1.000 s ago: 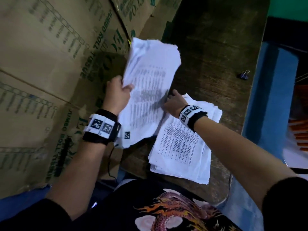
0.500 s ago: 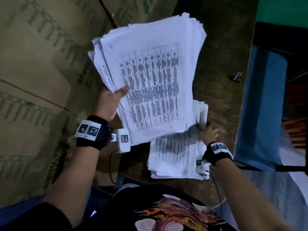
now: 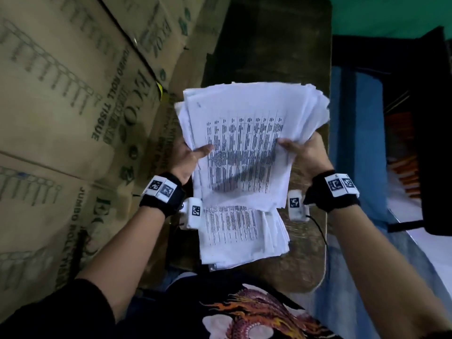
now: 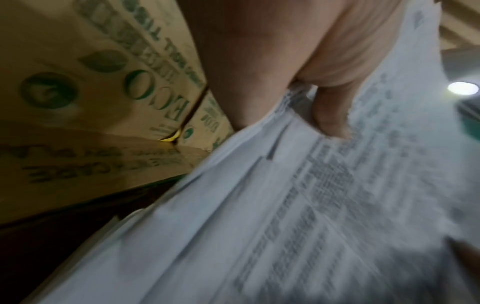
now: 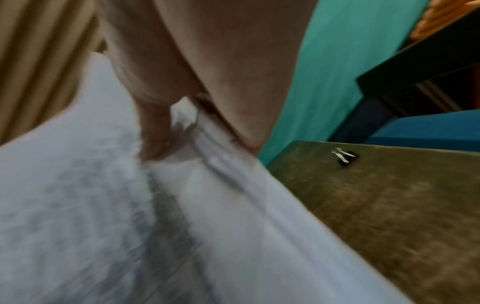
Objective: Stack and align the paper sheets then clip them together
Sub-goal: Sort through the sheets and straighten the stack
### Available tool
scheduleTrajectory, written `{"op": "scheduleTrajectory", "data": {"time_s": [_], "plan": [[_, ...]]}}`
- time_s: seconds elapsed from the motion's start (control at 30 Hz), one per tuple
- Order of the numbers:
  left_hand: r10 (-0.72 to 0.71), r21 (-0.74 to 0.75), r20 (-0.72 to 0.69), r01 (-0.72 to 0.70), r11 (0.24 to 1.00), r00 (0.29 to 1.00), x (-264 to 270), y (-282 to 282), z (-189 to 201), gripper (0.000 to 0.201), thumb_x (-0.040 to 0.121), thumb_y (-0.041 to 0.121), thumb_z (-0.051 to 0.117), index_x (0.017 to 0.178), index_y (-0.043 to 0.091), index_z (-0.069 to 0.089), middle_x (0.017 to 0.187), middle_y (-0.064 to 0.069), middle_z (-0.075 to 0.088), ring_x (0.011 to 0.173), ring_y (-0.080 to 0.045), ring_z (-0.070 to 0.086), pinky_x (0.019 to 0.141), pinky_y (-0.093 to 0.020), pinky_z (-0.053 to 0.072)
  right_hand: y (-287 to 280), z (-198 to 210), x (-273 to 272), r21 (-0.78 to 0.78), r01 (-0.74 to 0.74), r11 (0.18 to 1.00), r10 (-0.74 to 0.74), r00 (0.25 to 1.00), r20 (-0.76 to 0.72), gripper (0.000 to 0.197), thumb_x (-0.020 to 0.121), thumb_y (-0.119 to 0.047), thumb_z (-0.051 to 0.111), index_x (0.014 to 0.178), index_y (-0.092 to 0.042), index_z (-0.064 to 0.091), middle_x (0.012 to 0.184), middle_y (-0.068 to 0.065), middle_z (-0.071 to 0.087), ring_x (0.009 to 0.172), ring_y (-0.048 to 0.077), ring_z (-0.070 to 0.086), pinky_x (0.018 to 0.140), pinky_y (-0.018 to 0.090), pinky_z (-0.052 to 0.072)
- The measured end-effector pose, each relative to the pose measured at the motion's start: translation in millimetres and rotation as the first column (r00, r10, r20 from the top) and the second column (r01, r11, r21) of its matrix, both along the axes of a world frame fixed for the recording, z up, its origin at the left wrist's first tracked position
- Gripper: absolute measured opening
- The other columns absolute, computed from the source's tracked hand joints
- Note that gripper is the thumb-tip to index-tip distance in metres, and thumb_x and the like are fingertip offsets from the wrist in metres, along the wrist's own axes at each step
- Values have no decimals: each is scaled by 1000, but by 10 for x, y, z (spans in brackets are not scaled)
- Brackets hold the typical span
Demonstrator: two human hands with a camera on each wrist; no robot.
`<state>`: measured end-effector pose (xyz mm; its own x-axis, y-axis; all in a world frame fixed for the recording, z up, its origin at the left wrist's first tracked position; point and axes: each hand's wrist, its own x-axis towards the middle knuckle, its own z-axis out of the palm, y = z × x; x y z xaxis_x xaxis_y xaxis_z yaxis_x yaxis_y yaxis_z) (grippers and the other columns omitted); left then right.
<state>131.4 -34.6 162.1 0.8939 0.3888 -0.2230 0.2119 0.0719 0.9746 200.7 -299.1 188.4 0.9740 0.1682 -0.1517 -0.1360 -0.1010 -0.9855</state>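
While lifted, paper sheets (image 3: 247, 152) hand-gripped.

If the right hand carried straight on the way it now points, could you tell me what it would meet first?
Probably nothing soon: the right hand, gripping the held sheets, points out above the table, where only the binder clip lies lower down; depth is unclear.

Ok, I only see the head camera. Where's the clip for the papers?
Observer: The right wrist camera shows the binder clip lying on the wooden table, beyond the held sheets.
Operator: Is anything touching it?
Observer: No, it lies alone, apart from the right hand.
Operator: Anything else I can't see?
Observer: The left wrist camera shows a lit round lamp past the left hand.
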Motion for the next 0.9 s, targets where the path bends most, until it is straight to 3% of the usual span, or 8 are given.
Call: {"op": "scheduleTrajectory", "data": {"time_s": [0.1, 0.2, 0.27, 0.3, 0.33, 0.47, 0.8, 0.9], "plan": [[125, 235, 53, -134, 963, 991, -35, -118, 33, 50, 66, 48, 83, 94, 10, 66, 86, -8, 71, 75, -15, 66, 77, -43, 58, 64, 110, -56, 80, 86, 993, -96, 986, 135, 24, 84, -2, 70, 92, -25, 73, 96, -3, 74, 95, 21, 70, 85, 39, 57], [154, 292, 198, -208, 933, 968, -156, -329, 99, 41, 75, 17, 80, 77, -19, 59, 55, -7, 63, 36, -3, 40, 38, -19, 36, 42, 41, -168, 114, 102, 988, -118, 982, 146, 30, 85, 1, 66, 100, -25, 70, 106, 5, 71, 105, 28, 66, 88, 42, 55], [122, 208, 178, -159, 965, 976, -246, -387, 75, 36, 78, 10, 76, 72, -20, 57, 80, 12, 61, 37, 6, 38, 43, -9, 32, 9, -28, -221, 92, 108, 990, -118, 987, 108, 32, 82, 3, 67, 109, -15, 64, 109, 10, 69, 102, 23, 67, 85, 32, 55], [133, 190, 155, -161, 969, 979, -276, -346, 17, 38, 78, 18, 76, 67, -14, 59, 51, -7, 62, 40, 6, 38, 47, -14, 35, -6, -49, -243, 86, 127, 988, -136, 985, 107, 34, 80, 5, 65, 110, -11, 62, 107, 10, 69, 97, 19, 67, 82, 29, 54], [151, 185, 143, -177, 967, 978, -278, -261, -65, 40, 77, 28, 75, 63, -6, 58, 46, 5, 45, 44, 4, 40, 50, -18, 37, -23, -36, -255, 87, 144, 986, -153, 981, 118, 37, 77, 6, 62, 111, -9, 61, 105, 9, 68, 94, 16, 66, 80, 26, 53], [120, 26, 137, -124, 992, 983, -259, -103, -146, 40, 78, 26, 68, 106, -2, 65, 103, -12, 70, 95, -16, 68, 85, -29, 53, -54, -76, -237, 144, 133, 981, -157, 974, 164, 44, 73, 19, 52, 115, 4, 55, 97, 2, 65, 90, 12, 61, 80, 23, 50], [-30, 40, 82, 27, 999, 996, -38, -62, -93, 43, 67, 4, 57, 108, 16, 59, 108, -3, 69, 105, -21, 65, 95, -42, 50, 106, -263, -118, 90, 148, 985, -151, 988, 33, 40, 68, 8, 52, 107, 1, 57, 91, 8, 61, 82, 14, 61, 79, 31, 50], [-25, 69, 86, 19, 997, 996, 57, -152, -32, 49, 71, 6, 53, 119, 2, 57, 115, -10, 67, 103, -21, 64, 88, -37, 52, 233, -303, -93, -26, 109, 994, -107, 992, 72, 26, 77, 7, 60, 103, 0, 60, 89, 7, 64, 78, 9, 63, 75, 31, 54]]}}
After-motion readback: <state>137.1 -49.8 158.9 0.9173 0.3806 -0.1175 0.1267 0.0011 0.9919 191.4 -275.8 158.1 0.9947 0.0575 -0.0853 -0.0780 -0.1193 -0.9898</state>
